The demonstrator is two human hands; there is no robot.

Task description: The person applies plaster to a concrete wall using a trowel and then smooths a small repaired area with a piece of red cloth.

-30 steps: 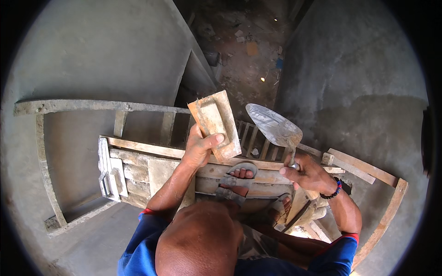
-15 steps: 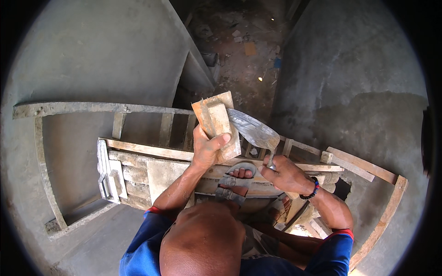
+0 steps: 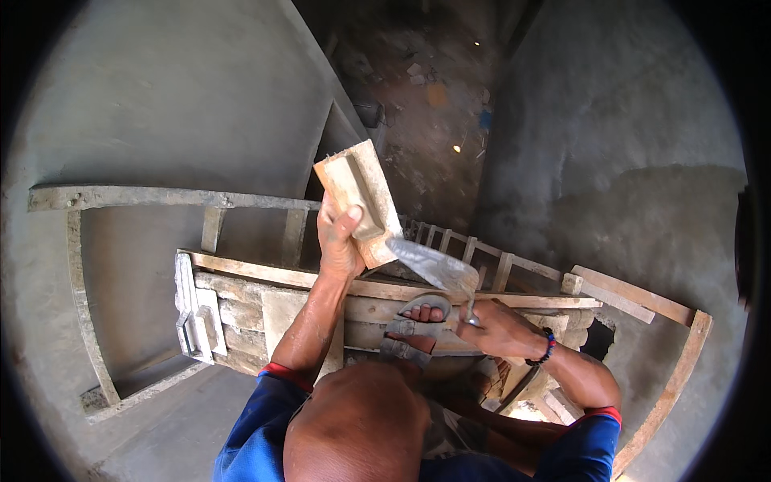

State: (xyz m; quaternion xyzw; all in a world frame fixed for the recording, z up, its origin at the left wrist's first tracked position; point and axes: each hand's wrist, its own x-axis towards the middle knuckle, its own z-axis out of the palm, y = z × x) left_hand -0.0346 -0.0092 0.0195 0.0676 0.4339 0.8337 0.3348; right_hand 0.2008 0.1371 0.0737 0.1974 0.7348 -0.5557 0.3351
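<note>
Left hand (image 3: 340, 239) grips wooden float (image 3: 358, 197); right hand (image 3: 504, 329) fingers wrapped round trowel (image 3: 438, 267) handle; blade tip at float's edge.

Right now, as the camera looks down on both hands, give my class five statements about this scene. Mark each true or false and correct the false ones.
1. The left hand grips a rectangular wooden float. True.
2. The right hand grips a hammer. False: the right hand grips a pointed grey metal trowel.
3. A dark beaded bracelet circles the left arm. False: the bracelet is on the right arm.
4. Flat silver-and-white plastering tools lie at the left end of the wooden plank platform. True.
5. The sleeves are green. False: they are blue with red cuffs.
</note>
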